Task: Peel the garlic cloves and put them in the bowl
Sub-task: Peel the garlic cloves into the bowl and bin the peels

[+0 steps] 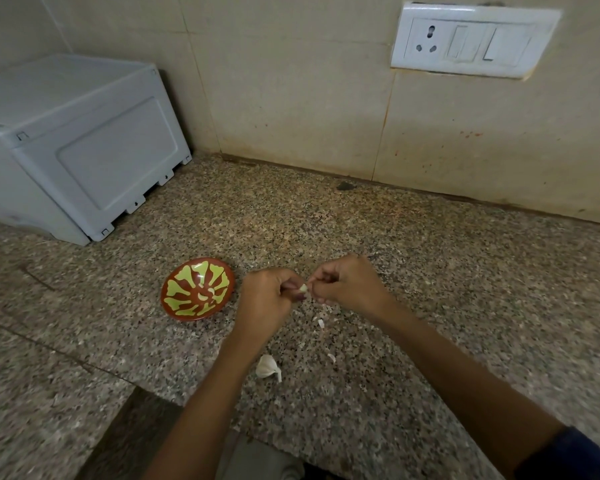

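My left hand (269, 296) and my right hand (347, 283) meet above the granite counter, both pinching one small white garlic clove (303, 289) between their fingertips. Just left of my hands stands a red bowl (199, 288) with a yellow-green pattern, and a pale peeled clove (204, 296) lies inside it. Another garlic piece (268, 367), still in its skin, lies on the counter near my left forearm. Small bits of white peel (321, 323) are scattered below my hands.
A grey-white plastic box (73, 147) sits at the back left of the counter (430, 271). A white socket and switch plate (475, 39) is on the tiled wall. The counter's front edge has a notch at the bottom left.
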